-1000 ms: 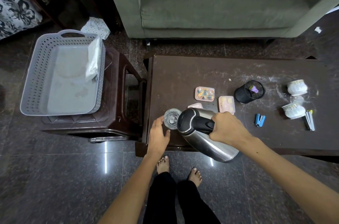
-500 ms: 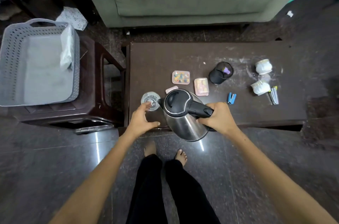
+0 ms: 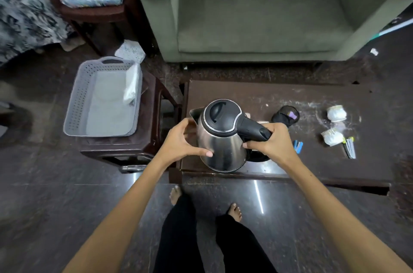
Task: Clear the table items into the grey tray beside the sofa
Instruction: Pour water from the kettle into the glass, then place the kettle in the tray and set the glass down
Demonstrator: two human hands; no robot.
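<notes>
A steel kettle (image 3: 220, 145) with a black lid and handle is held upright above the near left part of the dark table (image 3: 245, 94). My right hand (image 3: 271, 141) grips its black handle. My left hand (image 3: 182, 139) is pressed against the kettle's left side, thumb on the steel body. The kettle's black base (image 3: 257, 156) shows under the right hand. The grey perforated tray (image 3: 102, 97) sits on a brown stool to the left, with a white packet (image 3: 130, 86) leaning inside it. The glass and the small boxes are hidden behind the kettle.
On the table lie a black mesh cup (image 3: 286, 115), a blue clip (image 3: 298, 146), two white paper cups (image 3: 336, 113), (image 3: 331, 136) and some pens (image 3: 348, 147). A green sofa (image 3: 257, 15) stands behind the table. My bare feet are on the dark floor below.
The kettle has been lifted and turned upright, now higher over the table. My left hand moved from the glass onto the kettle's side. The view tilted up toward the sofa.
</notes>
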